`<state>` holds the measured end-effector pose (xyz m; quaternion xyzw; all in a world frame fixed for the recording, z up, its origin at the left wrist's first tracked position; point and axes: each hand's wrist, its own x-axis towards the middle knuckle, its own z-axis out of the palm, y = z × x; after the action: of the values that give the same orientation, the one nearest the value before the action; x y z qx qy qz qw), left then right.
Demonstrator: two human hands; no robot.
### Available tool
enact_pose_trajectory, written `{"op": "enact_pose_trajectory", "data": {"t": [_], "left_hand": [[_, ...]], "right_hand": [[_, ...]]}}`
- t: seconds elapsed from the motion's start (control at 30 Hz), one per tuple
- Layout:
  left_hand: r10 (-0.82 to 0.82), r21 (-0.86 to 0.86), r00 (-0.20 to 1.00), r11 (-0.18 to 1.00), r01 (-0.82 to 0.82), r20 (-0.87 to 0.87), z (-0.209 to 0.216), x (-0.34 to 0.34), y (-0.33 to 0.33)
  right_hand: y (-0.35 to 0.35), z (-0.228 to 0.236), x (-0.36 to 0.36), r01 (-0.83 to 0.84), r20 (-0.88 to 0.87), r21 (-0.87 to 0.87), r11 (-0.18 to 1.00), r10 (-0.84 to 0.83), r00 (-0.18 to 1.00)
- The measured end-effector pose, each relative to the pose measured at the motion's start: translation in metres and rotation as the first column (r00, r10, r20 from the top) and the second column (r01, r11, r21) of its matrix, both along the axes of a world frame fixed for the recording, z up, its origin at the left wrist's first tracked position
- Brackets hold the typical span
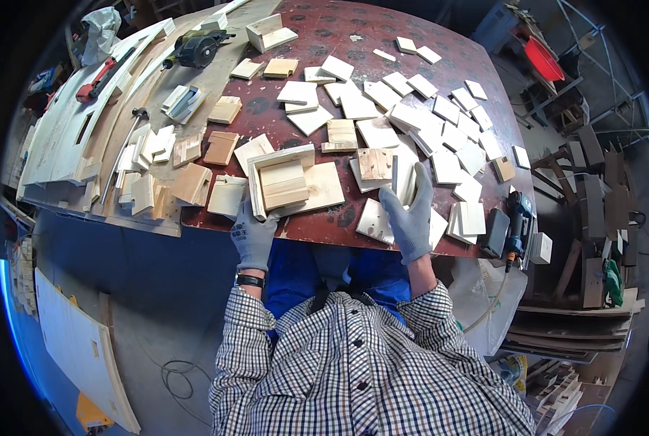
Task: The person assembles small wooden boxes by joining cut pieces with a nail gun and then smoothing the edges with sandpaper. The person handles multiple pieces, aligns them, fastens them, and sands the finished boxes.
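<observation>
My left hand (254, 236), in a grey glove, grips the near left corner of a small L-shaped wooden assembly (260, 183). Its two upright boards meet at a corner, and a wooden block (284, 183) sits inside the angle. A flat light board (324, 185) lies against the right side of that block. My gloved right hand (410, 221) has its thumb and fingers on either side of a pale wooden piece (405, 174); part of this piece is hidden by the hand. Just left of it rests a knotty wooden block (375, 164).
Many square wooden pieces (358, 104) lie scattered over the dark red tabletop (317, 225). A nail gun (518, 224) with a hose stands at the right edge. On the left are a hammer (140, 113), a circular saw (197, 49) and a red tool (95, 86).
</observation>
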<state>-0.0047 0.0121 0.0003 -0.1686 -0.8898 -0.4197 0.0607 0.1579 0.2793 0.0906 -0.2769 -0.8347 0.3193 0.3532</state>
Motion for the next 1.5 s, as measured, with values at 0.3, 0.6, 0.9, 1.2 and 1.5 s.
{"op": "enact_pose_trajectory", "data": {"t": [0.3, 0.6, 0.9, 1.2, 1.5], "left_hand": [[0.026, -0.031, 1.0, 0.999, -0.026, 0.014, -0.005, -0.006, -0.004], [0.0, -0.005, 1.0, 1.0, 0.0, -0.016, -0.001, -0.002, -0.006], [0.024, -0.03, 1.0, 0.999, -0.024, 0.019, 0.0, -0.001, -0.003], [0.047, -0.046, 0.998, 0.998, -0.045, 0.042, 0.0, -0.001, -0.004], [0.039, -0.032, 0.998, 0.999, -0.038, 0.056, 0.011, 0.003, -0.007]], "right_hand": [[0.043, -0.021, 0.063, 0.045, 0.468, 0.227, 0.973, -0.15, 0.871], [0.014, -0.02, 0.035, 0.111, 0.672, 0.182, 0.977, -0.206, 0.711], [0.057, -0.018, 0.05, 0.14, 0.384, -0.029, 0.99, -0.118, 0.916], [0.024, -0.001, 0.032, 0.074, 0.755, 0.154, 0.985, -0.165, 0.634], [-0.048, -0.015, -0.047, -0.447, 0.388, 0.102, 0.889, 0.379, 0.841]]}}
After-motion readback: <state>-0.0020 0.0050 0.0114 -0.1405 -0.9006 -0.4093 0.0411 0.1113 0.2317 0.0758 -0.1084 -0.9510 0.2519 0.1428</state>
